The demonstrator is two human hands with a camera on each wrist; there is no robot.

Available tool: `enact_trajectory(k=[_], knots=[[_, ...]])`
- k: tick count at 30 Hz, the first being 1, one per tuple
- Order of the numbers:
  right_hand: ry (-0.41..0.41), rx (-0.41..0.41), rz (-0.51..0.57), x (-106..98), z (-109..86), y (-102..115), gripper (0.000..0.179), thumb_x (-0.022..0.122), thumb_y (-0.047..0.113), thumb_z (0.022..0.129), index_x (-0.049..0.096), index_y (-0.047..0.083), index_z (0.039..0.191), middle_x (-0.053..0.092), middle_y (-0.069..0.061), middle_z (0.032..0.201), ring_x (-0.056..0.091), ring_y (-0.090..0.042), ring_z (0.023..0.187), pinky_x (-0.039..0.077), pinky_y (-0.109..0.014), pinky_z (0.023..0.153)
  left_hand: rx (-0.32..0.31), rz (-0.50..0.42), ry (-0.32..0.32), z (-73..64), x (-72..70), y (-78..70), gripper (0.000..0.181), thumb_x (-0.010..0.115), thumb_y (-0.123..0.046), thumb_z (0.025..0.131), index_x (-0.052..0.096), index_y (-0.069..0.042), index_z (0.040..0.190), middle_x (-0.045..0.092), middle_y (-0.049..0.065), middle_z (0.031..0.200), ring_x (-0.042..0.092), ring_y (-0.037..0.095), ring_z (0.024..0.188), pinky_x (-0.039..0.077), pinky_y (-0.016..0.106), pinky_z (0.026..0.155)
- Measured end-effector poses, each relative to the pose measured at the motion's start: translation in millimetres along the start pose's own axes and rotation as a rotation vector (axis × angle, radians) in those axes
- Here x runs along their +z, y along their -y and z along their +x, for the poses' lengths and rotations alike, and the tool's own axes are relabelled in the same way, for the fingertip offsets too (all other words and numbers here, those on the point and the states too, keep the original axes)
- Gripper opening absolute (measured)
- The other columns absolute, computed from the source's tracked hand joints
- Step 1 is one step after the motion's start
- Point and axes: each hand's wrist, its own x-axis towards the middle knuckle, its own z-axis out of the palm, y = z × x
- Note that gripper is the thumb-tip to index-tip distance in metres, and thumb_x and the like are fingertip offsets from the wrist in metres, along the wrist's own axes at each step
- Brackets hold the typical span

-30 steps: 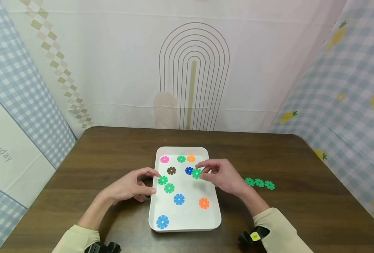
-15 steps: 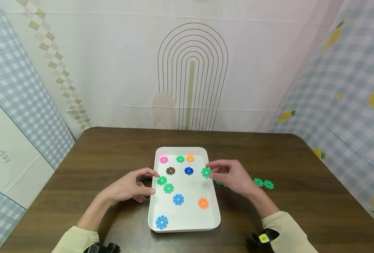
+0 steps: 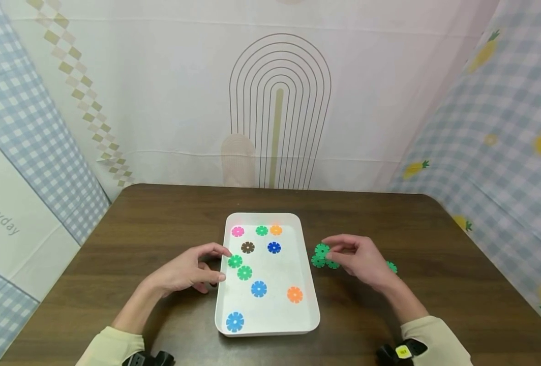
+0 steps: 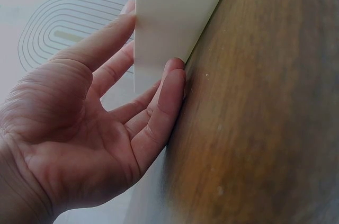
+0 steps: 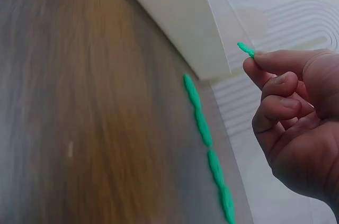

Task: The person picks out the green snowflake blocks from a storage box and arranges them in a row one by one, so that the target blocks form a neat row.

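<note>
My right hand (image 3: 359,258) pinches a green notched plastic disc (image 3: 322,249) between thumb and fingertips, raised over the table just right of the tray. In the right wrist view the green disc (image 5: 245,49) shows edge-on, the other fingers curled below it. Under the hand, more green discs (image 3: 318,261) lie in a row on the wood, partly hidden by it. My left hand (image 3: 189,269) touches the left side of the white tray (image 3: 275,320), fingers loosely bent. The left wrist view has its thumb at the rim and fingertips against the tray wall (image 4: 164,17).
Inside the tray lie several loose discs: pink (image 3: 238,232), brown (image 3: 248,247), dark blue (image 3: 274,247), orange (image 3: 295,294), light blue (image 3: 235,322) and green (image 3: 245,273). The dark wooden table (image 3: 170,218) meets a hanging white cloth (image 3: 174,101) behind it.
My right hand has carried the green disc rightward from above the tray, near the dark blue disc, to above the row on the table. The left hand stays at the tray's side.
</note>
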Motion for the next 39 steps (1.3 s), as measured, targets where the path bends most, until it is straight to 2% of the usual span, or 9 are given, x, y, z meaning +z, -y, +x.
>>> enact_trajectory(k=[6, 18, 30, 39], knots=[[-0.018, 0.005, 0.022, -16.6, -8.7, -12.6, 0.036, 0.079, 0.013, 0.095, 0.071, 0.002, 0.129, 0.073, -0.018, 0.1, 0.045, -0.011, 0.055, 0.039, -0.026, 0.049, 0.0, 0.011, -0.003, -0.3, 0.4, -1.0, 0.053, 0.083, -0.021, 0.093, 0.059, -0.013, 0.14, 0.047, 0.02, 0.149, 0.065, 0.023, 0.084, 0.061, 0.041, 0.072], [-0.066, 0.024, 0.062, -36.3, -19.9, -29.4, 0.04, 0.078, 0.013, 0.096, 0.068, -0.002, 0.132, 0.071, 0.0, 0.092, 0.039, -0.007, 0.053, 0.035, -0.026, 0.047, 0.009, 0.009, -0.002, -0.5, 0.2, 0.4, 0.052, 0.082, -0.021, 0.094, 0.059, -0.012, 0.14, 0.047, 0.02, 0.149, 0.065, 0.023, 0.084, 0.06, 0.041, 0.072], [-0.118, 0.062, 0.073, -59.5, -31.8, -45.7, 0.043, 0.077, 0.017, 0.098, 0.065, -0.002, 0.134, 0.072, 0.007, 0.091, 0.039, -0.007, 0.053, 0.036, -0.028, 0.047, 0.01, 0.008, -0.001, 0.2, 0.2, 0.8, 0.053, 0.082, -0.021, 0.094, 0.059, -0.013, 0.14, 0.047, 0.02, 0.149, 0.065, 0.023, 0.085, 0.061, 0.041, 0.072], [-0.185, 0.074, 0.088, -77.2, -40.5, -54.9, 0.036, 0.077, 0.018, 0.099, 0.069, 0.002, 0.13, 0.072, 0.009, 0.089, 0.044, -0.007, 0.056, 0.037, -0.028, 0.046, 0.007, 0.012, 0.0, 0.4, -0.2, 1.7, 0.053, 0.083, -0.022, 0.094, 0.059, -0.013, 0.14, 0.046, 0.021, 0.151, 0.065, 0.023, 0.085, 0.061, 0.042, 0.073]])
